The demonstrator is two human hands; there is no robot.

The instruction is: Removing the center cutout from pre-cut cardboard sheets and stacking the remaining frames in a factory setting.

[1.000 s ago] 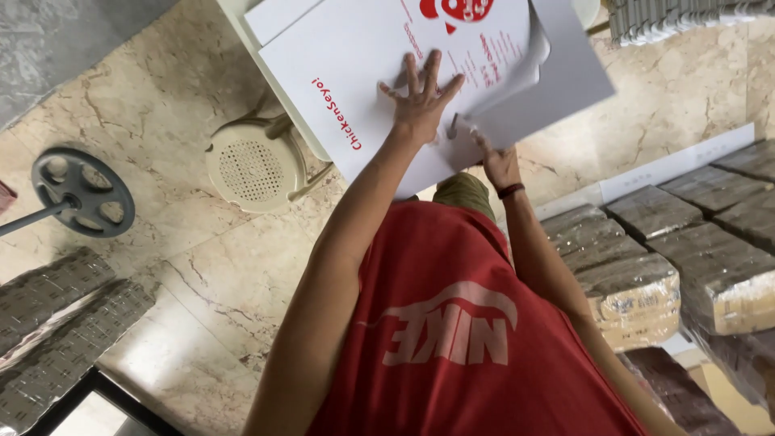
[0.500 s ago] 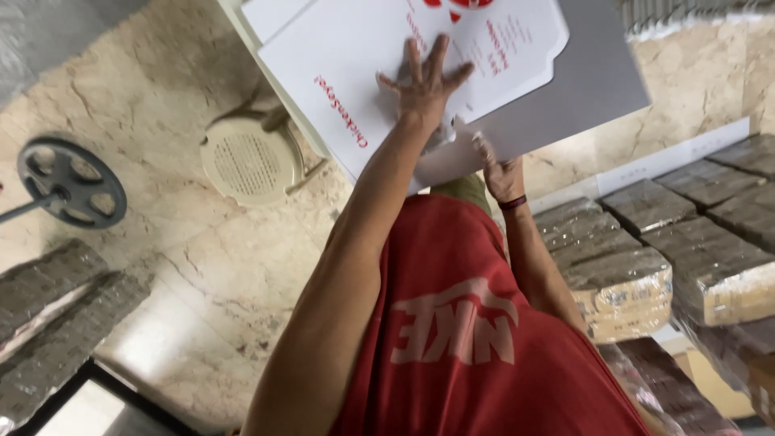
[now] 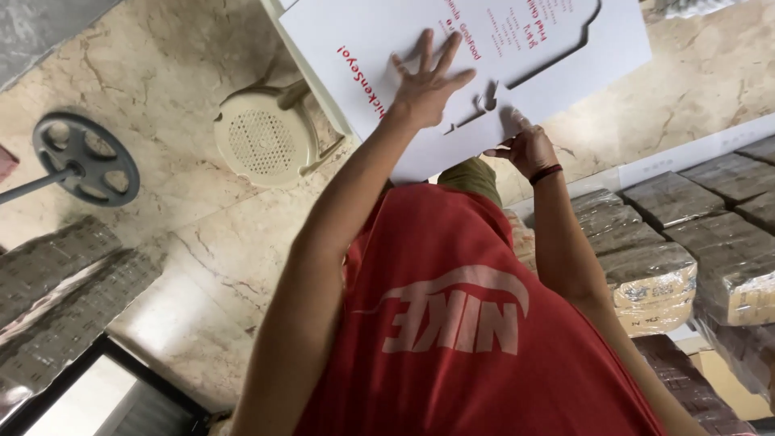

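Marble-patterned beige flooring [image 3: 186,234] fills the background, seen from above past a person in a red shirt [image 3: 452,323]. At twelve o'clock lies a flat white die-cut cardboard sheet [image 3: 565,56] with red print, resting on a white table edge [image 3: 311,73]. The left hand [image 3: 428,81] presses palm-down on the sheet with fingers spread apart, gripping nothing. The right hand [image 3: 529,149], at about one o'clock and wearing a dark wristband, has its fingers closed together on the sheet's near edge beside a cut-out notch. Judged from the layout, the sheet is still fully flat: no panel is raised and no crease is folded, so forming appears to be only at its start. A cream plastic stool [image 3: 262,137] stands at ten o'clock, a grey wheel on a rod [image 3: 81,157] at nine o'clock. Plastic-wrapped bundles [image 3: 654,266] are stacked at three o'clock; darker wrapped stacks [image 3: 64,282] lie at eight o'clock.
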